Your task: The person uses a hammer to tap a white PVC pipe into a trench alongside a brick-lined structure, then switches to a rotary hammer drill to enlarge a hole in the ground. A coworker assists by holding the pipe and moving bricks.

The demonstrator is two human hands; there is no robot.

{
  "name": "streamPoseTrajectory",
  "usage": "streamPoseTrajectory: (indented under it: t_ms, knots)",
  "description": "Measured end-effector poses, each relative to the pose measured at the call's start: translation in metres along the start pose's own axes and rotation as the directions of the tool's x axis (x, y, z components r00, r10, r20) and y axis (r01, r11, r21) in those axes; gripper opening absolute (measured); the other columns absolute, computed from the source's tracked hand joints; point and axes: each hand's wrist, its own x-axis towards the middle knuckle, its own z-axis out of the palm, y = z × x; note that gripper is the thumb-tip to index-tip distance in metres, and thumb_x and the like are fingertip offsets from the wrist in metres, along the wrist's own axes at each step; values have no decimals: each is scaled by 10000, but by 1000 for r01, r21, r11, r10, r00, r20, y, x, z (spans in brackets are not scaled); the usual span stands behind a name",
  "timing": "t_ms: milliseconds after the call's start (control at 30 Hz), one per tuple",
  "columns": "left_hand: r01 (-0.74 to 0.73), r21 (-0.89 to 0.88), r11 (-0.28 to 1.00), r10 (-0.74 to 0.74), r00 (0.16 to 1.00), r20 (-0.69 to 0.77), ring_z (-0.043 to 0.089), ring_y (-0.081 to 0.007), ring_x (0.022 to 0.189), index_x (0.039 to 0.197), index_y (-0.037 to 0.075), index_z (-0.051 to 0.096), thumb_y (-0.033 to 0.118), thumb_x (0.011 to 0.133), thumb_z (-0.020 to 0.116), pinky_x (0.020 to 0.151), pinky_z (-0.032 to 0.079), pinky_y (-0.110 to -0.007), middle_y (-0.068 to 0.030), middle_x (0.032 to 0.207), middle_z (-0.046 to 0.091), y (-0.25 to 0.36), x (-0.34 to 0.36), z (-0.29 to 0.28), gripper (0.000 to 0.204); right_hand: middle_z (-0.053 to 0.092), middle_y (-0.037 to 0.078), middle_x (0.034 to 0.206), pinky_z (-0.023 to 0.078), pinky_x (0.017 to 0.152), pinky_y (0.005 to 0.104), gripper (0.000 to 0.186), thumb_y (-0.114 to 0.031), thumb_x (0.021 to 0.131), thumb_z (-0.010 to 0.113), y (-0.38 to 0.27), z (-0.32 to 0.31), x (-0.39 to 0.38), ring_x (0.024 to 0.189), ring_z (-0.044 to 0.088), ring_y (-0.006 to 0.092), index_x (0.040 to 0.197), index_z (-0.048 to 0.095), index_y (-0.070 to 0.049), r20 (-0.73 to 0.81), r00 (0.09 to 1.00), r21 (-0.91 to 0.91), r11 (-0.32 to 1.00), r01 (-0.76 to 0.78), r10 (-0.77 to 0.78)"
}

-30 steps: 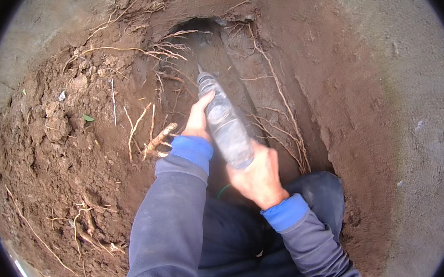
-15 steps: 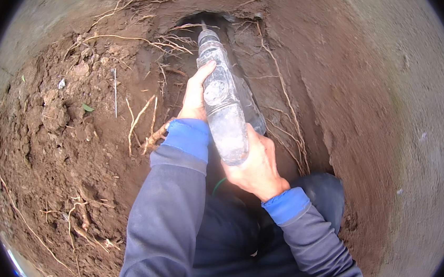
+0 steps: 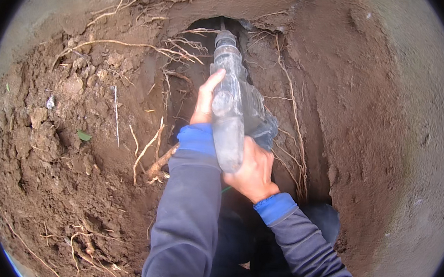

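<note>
A dust-covered rotary hammer (image 3: 229,99) points away from me, its thin bit (image 3: 222,24) reaching into a dark hole (image 3: 202,27) in the earth wall. Along the tool's left side lies my left hand (image 3: 205,99), thumb up on the body and the other fingers hidden beneath. My right hand (image 3: 253,168) is wrapped round the rear handle, low on the right. The bit's tip is out of sight inside the hole. Pale roots (image 3: 190,51) hang beside the chuck on the left.
Crumbly brown soil (image 3: 65,177) with loose clods slopes up on the left. A long root (image 3: 294,100) runs down the right of the trench, near a thick cut root (image 3: 160,164) on the left. Grey rendered walls (image 3: 428,198) curve round the pit. My knee (image 3: 325,221) is at lower right.
The view has shifted, so the ground appears lower and farther right. The rotary hammer has swung to point more straight ahead. Both hands keep their hold on it.
</note>
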Motion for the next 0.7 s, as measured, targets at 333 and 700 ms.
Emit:
streamPoseTrajectory:
  t_ms: [333, 700]
  knots:
    - [-11, -42, 999, 11, 1000, -9, 630, -187, 642, 982, 54, 678, 367, 833, 661, 588, 521, -311, -69, 799, 681, 11, 13, 19, 347, 640, 246, 753, 523, 653, 463, 286, -101, 694, 706, 4, -11, 45, 743, 644, 442, 914, 564, 15, 3, 997, 55, 996, -76, 76]
    - [69, -17, 998, -67, 996, 64, 656, -196, 697, 988, 62, 664, 241, 840, 683, 649, 547, -329, -75, 842, 693, -31, -86, 30, 233, 631, 250, 755, 517, 642, 486, 328, -129, 670, 731, -24, -58, -58, 719, 628, 454, 899, 547, 16, -41, 996, 111, 991, -77, 82]
